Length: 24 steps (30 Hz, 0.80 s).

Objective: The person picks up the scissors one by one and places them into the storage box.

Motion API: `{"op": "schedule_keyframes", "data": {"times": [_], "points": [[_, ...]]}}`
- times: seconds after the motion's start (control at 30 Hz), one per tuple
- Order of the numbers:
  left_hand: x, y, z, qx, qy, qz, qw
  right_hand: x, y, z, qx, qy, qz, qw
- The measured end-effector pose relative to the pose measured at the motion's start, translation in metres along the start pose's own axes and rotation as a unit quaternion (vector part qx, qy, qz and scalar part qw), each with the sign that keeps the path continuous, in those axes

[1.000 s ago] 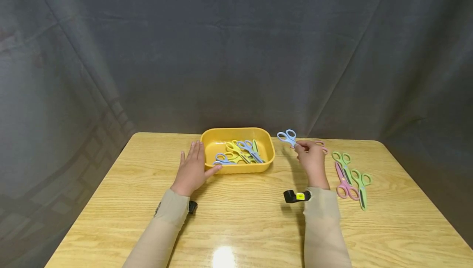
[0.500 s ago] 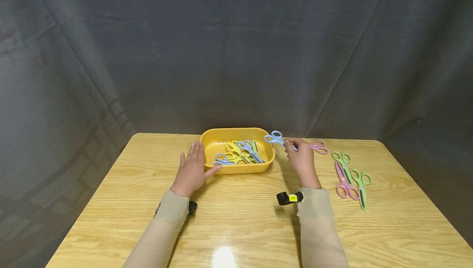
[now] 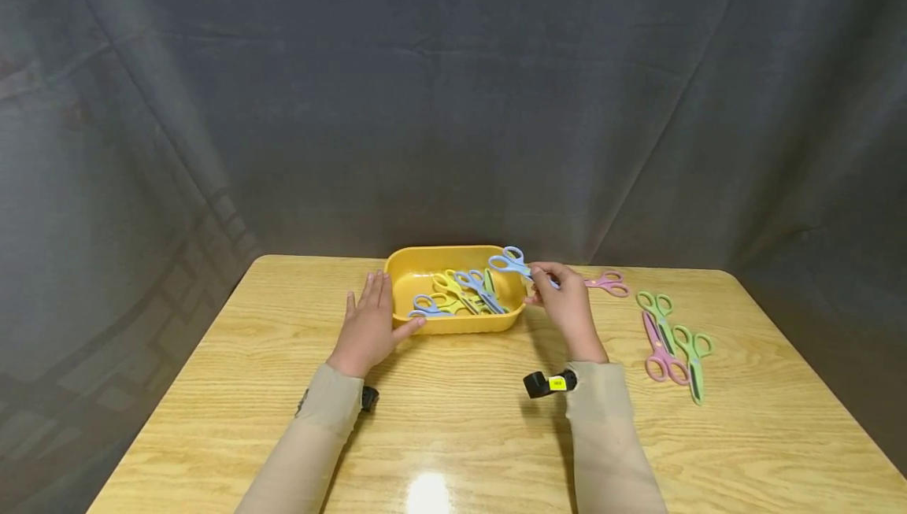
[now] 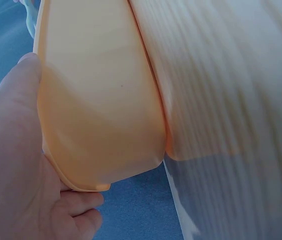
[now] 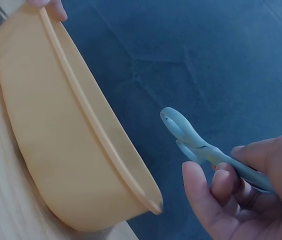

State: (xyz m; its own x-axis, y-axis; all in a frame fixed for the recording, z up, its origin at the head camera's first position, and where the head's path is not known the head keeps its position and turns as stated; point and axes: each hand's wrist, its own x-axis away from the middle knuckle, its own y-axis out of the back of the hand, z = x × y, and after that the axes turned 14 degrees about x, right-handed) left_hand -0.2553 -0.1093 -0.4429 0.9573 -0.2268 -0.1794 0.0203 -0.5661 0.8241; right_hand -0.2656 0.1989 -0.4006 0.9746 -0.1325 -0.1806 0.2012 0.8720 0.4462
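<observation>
In the head view a pair of blue scissors (image 3: 509, 260) is held over the right end of a yellow plastic tub (image 3: 453, 325). My right hand (image 3: 563, 301) pinches it near the blades, handle loops pointing left; the right wrist view shows thumb and fingers on the scissors (image 5: 208, 152), apart from the tub (image 5: 66, 135). With straight fingers, my left hand (image 3: 364, 325) rests against the tub's left end, thumb on the front rim. Inside the tub lie blue scissors (image 3: 482, 290), yellow scissors (image 3: 453, 287) and others, partly overlapping.
On the table (image 3: 453, 412) to the right, pink scissors (image 3: 664, 353) lie beside green scissors (image 3: 694, 360) and another green pair (image 3: 657, 309). Farther back are more pink scissors (image 3: 609, 283), partly behind the right hand. A dark cloth (image 3: 453, 120) hangs behind the table.
My right hand has moved left with the blue scissors, from right of the tub to over its right end. More of the back pink scissors shows. The left hand has stayed still.
</observation>
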Motion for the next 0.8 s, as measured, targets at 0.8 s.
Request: {"op": "schedule_keyframes", "data": {"times": [0.8], "points": [[0.000,0.001,-0.001,0.005,0.001,0.007,1.0000,0.001,-0.021,0.001,0.038,0.002,0.038,0.999]]}}
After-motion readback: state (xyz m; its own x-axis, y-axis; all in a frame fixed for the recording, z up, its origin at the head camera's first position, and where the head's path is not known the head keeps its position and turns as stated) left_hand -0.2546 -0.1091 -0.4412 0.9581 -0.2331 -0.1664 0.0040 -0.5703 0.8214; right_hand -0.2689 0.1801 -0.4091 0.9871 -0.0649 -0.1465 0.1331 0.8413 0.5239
